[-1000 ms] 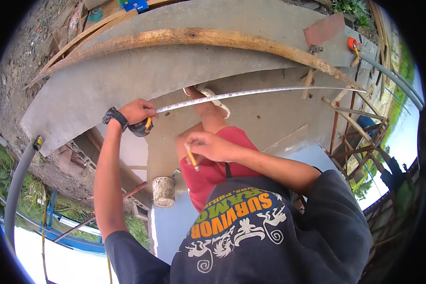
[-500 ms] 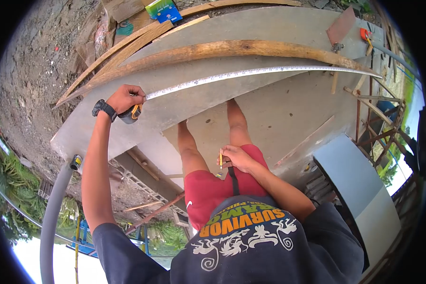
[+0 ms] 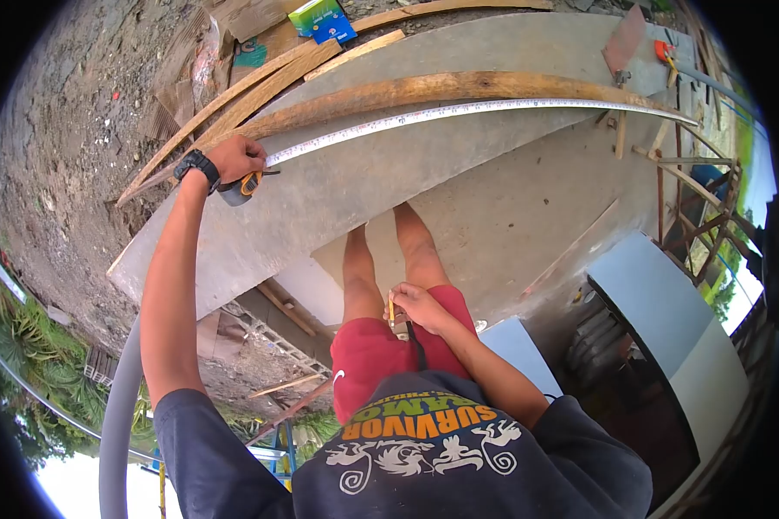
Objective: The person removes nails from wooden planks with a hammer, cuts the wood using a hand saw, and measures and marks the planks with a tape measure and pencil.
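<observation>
My left hand (image 3: 236,159), with a black watch (image 3: 197,169) on the wrist, is closed round a black and orange tape measure (image 3: 239,189). Its long white blade (image 3: 424,115) runs out to the right, along the near edge of a curved-looking wooden plank (image 3: 459,86), reaching about the plank's right end. The plank rests on a grey concrete slab (image 3: 320,195). Close to my red shorts, my right hand (image 3: 417,308) pinches a short yellow pencil (image 3: 391,311), held well apart from the plank.
More wooden strips (image 3: 277,85) and a green and blue box (image 3: 323,21) lie beyond the plank. A grey pipe (image 3: 119,424) rises at lower left. To the right stand wooden framing (image 3: 697,186) and a pale blue panel (image 3: 645,281). An orange-red tool (image 3: 662,50) sits far right.
My left hand has moved farther out with the tape measure, bringing the blade closer against the plank. My right hand still pinches the pencil. The view has shifted slightly.
</observation>
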`<action>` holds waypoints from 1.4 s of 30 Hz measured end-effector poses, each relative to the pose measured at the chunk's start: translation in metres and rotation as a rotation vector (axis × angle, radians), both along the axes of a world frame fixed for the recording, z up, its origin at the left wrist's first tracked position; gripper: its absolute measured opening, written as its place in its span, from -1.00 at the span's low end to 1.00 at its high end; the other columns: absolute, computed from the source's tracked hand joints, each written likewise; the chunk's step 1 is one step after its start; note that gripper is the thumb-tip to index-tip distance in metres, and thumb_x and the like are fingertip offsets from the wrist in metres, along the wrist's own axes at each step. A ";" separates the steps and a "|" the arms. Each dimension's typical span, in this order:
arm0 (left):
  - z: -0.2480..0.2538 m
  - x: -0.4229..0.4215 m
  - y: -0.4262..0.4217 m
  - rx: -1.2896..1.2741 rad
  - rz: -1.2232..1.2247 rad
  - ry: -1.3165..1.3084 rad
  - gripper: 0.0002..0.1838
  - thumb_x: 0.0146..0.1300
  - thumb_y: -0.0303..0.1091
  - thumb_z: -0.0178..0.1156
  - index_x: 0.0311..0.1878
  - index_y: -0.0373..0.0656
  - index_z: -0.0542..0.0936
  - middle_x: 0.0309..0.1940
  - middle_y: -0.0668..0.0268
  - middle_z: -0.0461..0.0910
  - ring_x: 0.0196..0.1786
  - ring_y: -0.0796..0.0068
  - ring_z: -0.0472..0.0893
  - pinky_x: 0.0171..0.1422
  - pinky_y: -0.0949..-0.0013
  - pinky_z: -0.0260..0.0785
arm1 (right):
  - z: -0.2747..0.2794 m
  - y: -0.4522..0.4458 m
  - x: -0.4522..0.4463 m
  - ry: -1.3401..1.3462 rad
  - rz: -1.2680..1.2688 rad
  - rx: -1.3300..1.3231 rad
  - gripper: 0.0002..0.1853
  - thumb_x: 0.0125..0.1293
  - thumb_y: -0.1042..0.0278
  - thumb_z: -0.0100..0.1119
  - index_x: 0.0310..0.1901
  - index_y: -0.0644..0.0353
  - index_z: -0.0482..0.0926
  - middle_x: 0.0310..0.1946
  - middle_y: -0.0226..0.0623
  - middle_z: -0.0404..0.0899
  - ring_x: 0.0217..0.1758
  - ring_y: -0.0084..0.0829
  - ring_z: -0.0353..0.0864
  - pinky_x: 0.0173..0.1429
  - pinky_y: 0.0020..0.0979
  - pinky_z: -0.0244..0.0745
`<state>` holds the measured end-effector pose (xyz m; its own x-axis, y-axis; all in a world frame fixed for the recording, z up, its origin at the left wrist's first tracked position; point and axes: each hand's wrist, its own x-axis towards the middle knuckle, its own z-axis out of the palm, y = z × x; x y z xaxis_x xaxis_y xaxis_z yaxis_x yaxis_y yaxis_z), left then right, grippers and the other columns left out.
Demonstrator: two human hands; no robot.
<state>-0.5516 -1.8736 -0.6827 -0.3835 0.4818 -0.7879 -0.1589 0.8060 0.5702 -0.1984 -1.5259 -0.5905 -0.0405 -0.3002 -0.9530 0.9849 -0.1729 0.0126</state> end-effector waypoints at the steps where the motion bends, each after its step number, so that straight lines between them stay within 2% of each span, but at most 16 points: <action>1: -0.003 -0.003 -0.002 -0.021 -0.009 -0.027 -0.76 0.27 -0.22 0.29 -0.21 -0.19 0.77 -0.45 0.32 0.71 -0.37 0.51 0.61 -0.16 0.35 0.48 | 0.000 -0.001 -0.002 0.020 -0.005 0.009 -0.82 0.61 0.25 0.01 -0.06 0.18 0.48 -0.22 -0.26 0.66 -0.12 -0.37 0.74 -0.05 -0.32 0.69; 5: 0.010 -0.011 0.000 -0.107 0.029 -0.073 -0.75 0.31 -0.21 0.23 -0.21 -0.17 0.77 -0.41 0.34 0.71 -0.34 0.50 0.60 -0.12 0.37 0.47 | -0.013 0.004 0.004 -0.055 -0.117 -0.025 -0.83 0.62 0.24 0.01 -0.05 0.16 0.48 -0.22 -0.25 0.66 -0.13 -0.37 0.74 -0.06 -0.32 0.69; 7: 0.000 -0.010 -0.005 -0.129 0.033 -0.080 -0.74 0.33 -0.20 0.21 -0.21 -0.16 0.77 -0.39 0.34 0.71 -0.32 0.50 0.60 -0.10 0.37 0.46 | -0.021 0.006 0.010 0.004 0.088 -0.068 -0.83 0.62 0.23 0.01 -0.04 0.15 0.48 -0.22 -0.26 0.66 -0.13 -0.37 0.74 -0.07 -0.33 0.69; 9: -0.001 -0.013 -0.005 -0.154 0.059 -0.073 -0.74 0.27 -0.17 0.21 -0.23 -0.12 0.77 -0.39 0.29 0.71 -0.31 0.42 0.61 -0.08 0.33 0.47 | -0.020 0.014 0.004 0.026 0.123 -0.065 -0.81 0.62 0.22 0.00 -0.03 0.15 0.48 -0.22 -0.27 0.67 -0.14 -0.38 0.74 -0.08 -0.33 0.68; 15: -0.010 -0.013 -0.023 -0.165 0.186 0.019 -0.76 0.25 -0.17 0.22 -0.24 -0.14 0.70 -0.40 0.29 0.67 -0.29 0.42 0.60 -0.08 0.32 0.46 | -0.028 0.050 -0.008 -0.049 -0.050 -0.086 -0.81 0.63 0.21 0.01 -0.05 0.14 0.49 -0.23 -0.29 0.66 -0.15 -0.41 0.74 -0.10 -0.35 0.67; 19: -0.003 -0.017 -0.048 -0.191 0.211 0.053 -0.78 0.20 -0.22 0.32 -0.19 -0.14 0.72 -0.31 0.29 0.72 -0.21 0.44 0.63 0.01 0.34 0.48 | -0.032 0.054 -0.011 -0.051 -0.086 -0.022 -0.81 0.63 0.21 0.00 -0.05 0.15 0.49 -0.32 -0.35 0.59 -0.30 -0.46 0.68 -0.22 -0.39 0.62; 23: -0.008 -0.016 -0.074 -0.280 0.273 0.074 -0.75 0.19 -0.19 0.35 -0.18 -0.15 0.74 -0.29 0.26 0.73 -0.17 0.41 0.66 0.05 0.34 0.48 | -0.035 0.045 -0.014 0.179 0.006 0.164 -0.85 0.60 0.32 0.04 0.04 0.18 0.49 -0.35 -0.34 0.56 -0.46 -0.53 0.56 -0.37 -0.46 0.49; 25: -0.006 -0.019 -0.079 -0.277 0.268 0.154 -0.84 0.23 -0.31 0.38 -0.20 -0.17 0.74 -0.35 0.36 0.71 -0.27 0.57 0.62 -0.05 0.42 0.49 | -0.040 0.041 -0.045 0.304 0.007 0.196 -0.82 0.59 0.36 0.06 0.12 0.16 0.51 -0.34 -0.31 0.57 -0.48 -0.53 0.54 -0.39 -0.46 0.48; 28: 0.001 -0.024 -0.078 -0.252 0.249 0.152 -0.80 0.23 -0.25 0.37 -0.22 -0.18 0.74 -0.37 0.33 0.71 -0.28 0.52 0.63 -0.04 0.39 0.49 | -0.050 0.037 -0.108 0.324 -0.187 0.094 -0.75 0.59 0.42 0.00 0.18 0.26 0.54 -0.18 -0.21 0.67 -0.23 -0.44 0.70 -0.12 -0.39 0.66; 30: 0.000 -0.025 -0.081 -0.248 0.202 0.177 -0.75 0.24 -0.19 0.36 -0.22 -0.20 0.74 -0.38 0.25 0.71 -0.29 0.42 0.64 -0.04 0.33 0.50 | -0.053 0.030 -0.160 0.433 -0.304 -0.025 -0.69 0.57 0.47 -0.02 0.25 0.31 0.52 -0.06 -0.16 0.68 -0.02 -0.36 0.72 0.07 -0.34 0.68; 32: -0.007 -0.021 -0.092 -0.222 0.175 0.233 -0.74 0.23 -0.18 0.36 -0.22 -0.20 0.74 -0.38 0.23 0.71 -0.30 0.39 0.64 -0.05 0.31 0.50 | -0.048 0.010 -0.209 0.663 -0.270 0.015 -0.66 0.53 0.48 0.05 0.28 0.32 0.51 -0.02 -0.17 0.67 0.03 -0.35 0.70 0.11 -0.33 0.67; 34: -0.013 -0.018 -0.103 -0.197 0.145 0.281 -0.73 0.23 -0.16 0.36 -0.22 -0.20 0.74 -0.39 0.20 0.71 -0.31 0.36 0.64 -0.06 0.29 0.51 | -0.051 -0.013 -0.251 0.958 -0.079 0.199 -0.69 0.48 0.44 0.19 0.20 0.29 0.58 -0.05 -0.28 0.68 -0.02 -0.43 0.68 0.09 -0.41 0.61; 36: -0.011 -0.015 -0.115 -0.237 0.168 0.299 -0.71 0.22 -0.13 0.35 -0.21 -0.18 0.74 -0.39 0.16 0.70 -0.33 0.31 0.65 -0.10 0.25 0.52 | -0.067 -0.038 -0.281 1.070 0.066 0.464 -0.76 0.43 0.39 0.29 0.07 0.25 0.64 -0.13 -0.36 0.70 -0.09 -0.53 0.66 0.03 -0.48 0.55; 37: -0.010 -0.016 -0.118 -0.230 0.170 0.296 -0.71 0.22 -0.13 0.35 -0.21 -0.18 0.74 -0.39 0.16 0.70 -0.33 0.31 0.65 -0.10 0.25 0.52 | -0.078 -0.054 -0.291 1.069 0.071 0.471 -0.76 0.43 0.39 0.29 0.07 0.25 0.64 -0.13 -0.36 0.70 -0.09 -0.53 0.66 0.03 -0.48 0.55; 39: -0.010 -0.012 -0.123 -0.217 0.158 0.332 -0.71 0.22 -0.13 0.33 -0.22 -0.17 0.74 -0.40 0.13 0.70 -0.33 0.29 0.66 -0.12 0.23 0.52 | -0.094 -0.085 -0.303 1.300 0.040 0.657 -0.83 0.42 0.36 0.29 -0.04 0.22 0.66 -0.23 -0.40 0.71 -0.17 -0.59 0.65 -0.04 -0.50 0.52; 42: -0.009 -0.007 -0.136 -0.220 0.160 0.371 -0.71 0.21 -0.13 0.33 -0.22 -0.18 0.74 -0.39 0.12 0.70 -0.31 0.26 0.67 -0.10 0.24 0.52 | -0.103 -0.113 -0.308 1.328 0.025 0.646 -0.84 0.42 0.34 0.27 -0.08 0.22 0.66 -0.29 -0.39 0.71 -0.21 -0.58 0.66 -0.06 -0.49 0.53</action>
